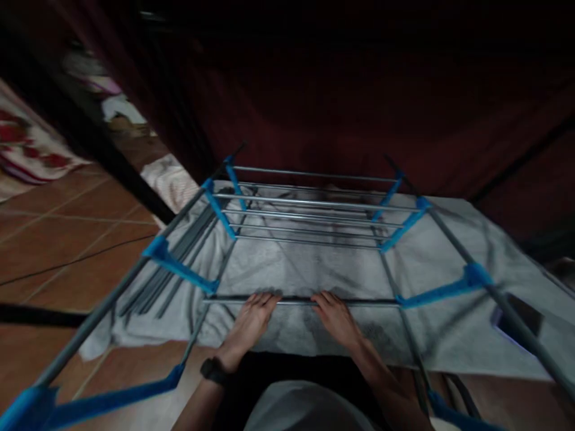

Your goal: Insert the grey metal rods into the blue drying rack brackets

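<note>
A rack frame of grey metal tubes with blue plastic connectors [182,267] stands in front of me. Both of my hands rest over its near crossbar [294,300], which spans two blue connectors. My left hand [256,312] curls over the bar left of its middle, a dark band on that wrist. Just right of the middle, my right hand [335,314] curls over the same bar. The fingertips go over the far side, so the undersides are hidden. Farther off, several thin crossbars [309,203] join the blue connectors at the rack's other end.
Under the rack lies a pale grey cloth [269,263] on brown floor tiles [67,239]. Several loose grey tubes [179,257] lie on it at left. A phone [516,323] is at right. Dark red fabric [341,120] hangs behind, and a black pole [112,155] slants at left.
</note>
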Demonstrator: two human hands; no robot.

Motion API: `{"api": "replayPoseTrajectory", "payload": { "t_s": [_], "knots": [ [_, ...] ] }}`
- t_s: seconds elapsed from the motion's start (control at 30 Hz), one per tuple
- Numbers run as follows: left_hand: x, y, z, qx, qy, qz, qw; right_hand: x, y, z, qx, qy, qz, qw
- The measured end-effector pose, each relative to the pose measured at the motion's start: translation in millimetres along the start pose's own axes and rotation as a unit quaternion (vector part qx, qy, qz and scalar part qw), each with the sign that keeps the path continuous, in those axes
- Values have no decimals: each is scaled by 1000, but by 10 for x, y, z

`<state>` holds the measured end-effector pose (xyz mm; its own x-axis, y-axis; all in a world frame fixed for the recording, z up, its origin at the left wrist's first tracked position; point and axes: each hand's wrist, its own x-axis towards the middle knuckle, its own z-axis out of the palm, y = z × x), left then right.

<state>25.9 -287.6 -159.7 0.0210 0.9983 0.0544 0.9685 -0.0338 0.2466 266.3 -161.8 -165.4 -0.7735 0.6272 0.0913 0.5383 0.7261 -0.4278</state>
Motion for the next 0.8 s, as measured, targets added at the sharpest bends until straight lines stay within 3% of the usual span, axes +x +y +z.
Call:
{"api": "replayPoseTrajectory", "payload": {
  "t_s": [0.23, 0.53, 0.8],
  "knots": [
    [-96, 119, -152, -15, -2, -31, 999, -51, 54, 106, -6, 0, -64, 998],
    [-52, 213, -107, -39, -5, -17, 999, -290, 150, 249, 2, 45, -84, 996],
    [-38, 216, -35, -27, -5, -26, 999, -340, 239, 193, 16, 64, -82, 994]
  ]
}}
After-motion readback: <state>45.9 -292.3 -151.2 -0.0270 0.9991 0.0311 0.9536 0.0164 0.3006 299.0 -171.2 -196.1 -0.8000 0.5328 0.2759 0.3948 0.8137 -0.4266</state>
